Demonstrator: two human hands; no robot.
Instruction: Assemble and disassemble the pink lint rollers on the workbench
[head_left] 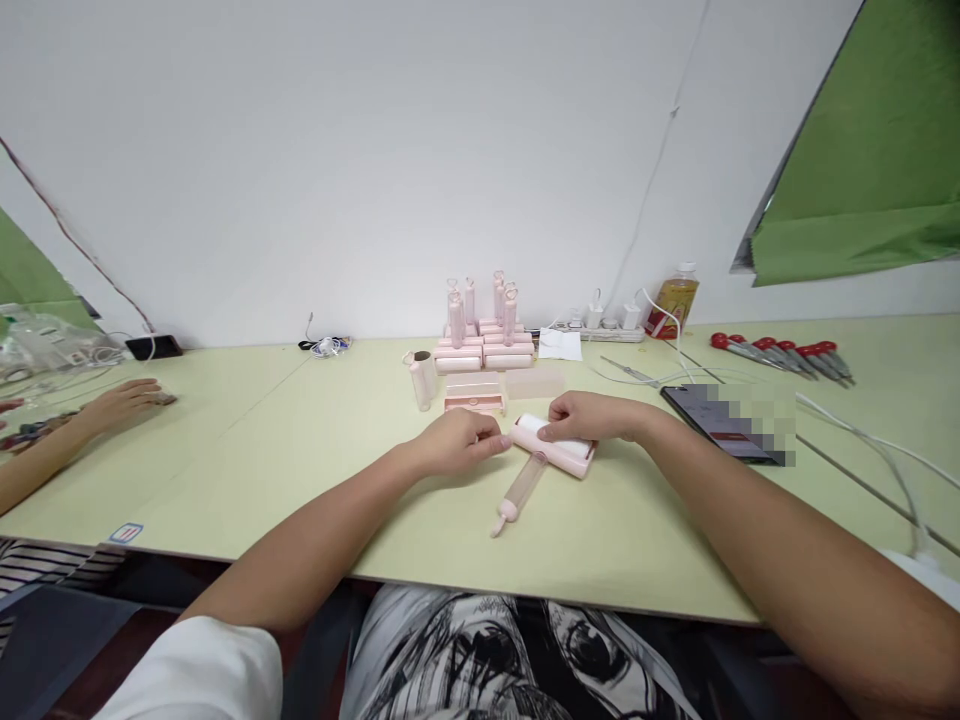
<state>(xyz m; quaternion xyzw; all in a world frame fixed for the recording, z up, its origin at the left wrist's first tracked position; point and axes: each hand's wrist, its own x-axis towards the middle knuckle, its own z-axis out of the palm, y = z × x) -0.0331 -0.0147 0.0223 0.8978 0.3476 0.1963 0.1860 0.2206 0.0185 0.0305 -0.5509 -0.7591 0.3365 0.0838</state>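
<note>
A pink lint roller [561, 452] lies on the table in front of me, its clear and pink handle [519, 490] pointing toward the front edge. In its head sits a white roll [566, 437]. My right hand [589, 416] grips the head and roll from the right, thumb on top. My left hand [466, 442] is at the left end of the head, fingers curled together and thumb stretched toward it; whether it holds anything is too small to tell. Behind my left hand lies an open pink case part [474, 393], with a clear cover [534, 382] beside it.
Several pink rollers [484, 350] are stacked by the wall. A cardboard-like tube [424, 372] stands left of them. A phone [720, 425], cables, a bottle [673, 300] and red-capped tools [780, 355] lie or stand rightward. Another person's hand [127, 402] rests at far left.
</note>
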